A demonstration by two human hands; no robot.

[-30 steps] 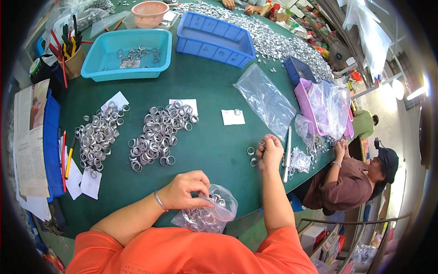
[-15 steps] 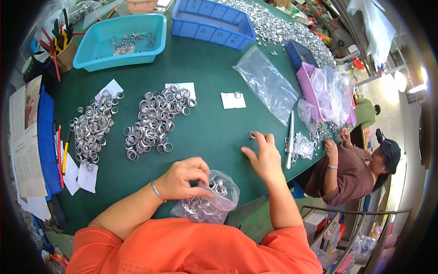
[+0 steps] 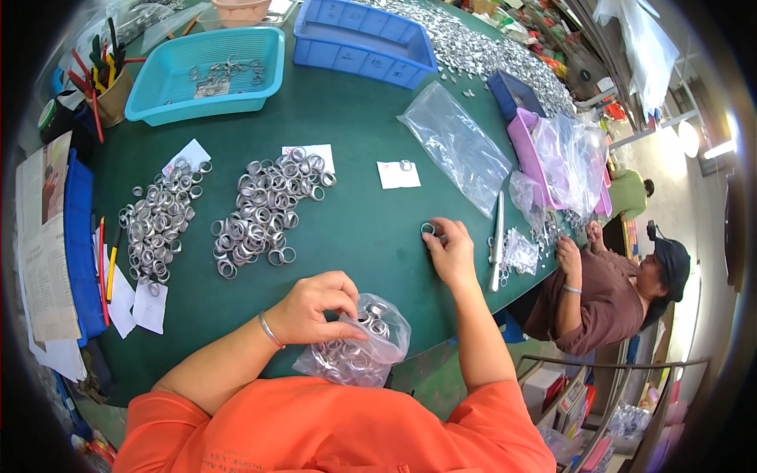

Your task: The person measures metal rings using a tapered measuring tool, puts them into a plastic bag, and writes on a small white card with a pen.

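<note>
Currently, in the head view, the left hand (image 3: 323,309) pinches the rim of a clear plastic bag (image 3: 385,348) containing silvery rings, at the near edge of the green table (image 3: 367,244). The right hand (image 3: 451,252) has curled fingertips touching a single ring (image 3: 427,229); whether they grip it cannot be told. Beyond, a white slip (image 3: 392,178) bears another ring.

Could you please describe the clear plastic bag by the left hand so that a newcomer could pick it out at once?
Find the large, dark-green tabletop and follow it to its near edge, beside the bright orange shirt. There, the person's left hand holds a rounded, clear plastic bag. Unlike the flat, clear plastic bag farther up the table, it bulges with silvery metal rings.
</note>
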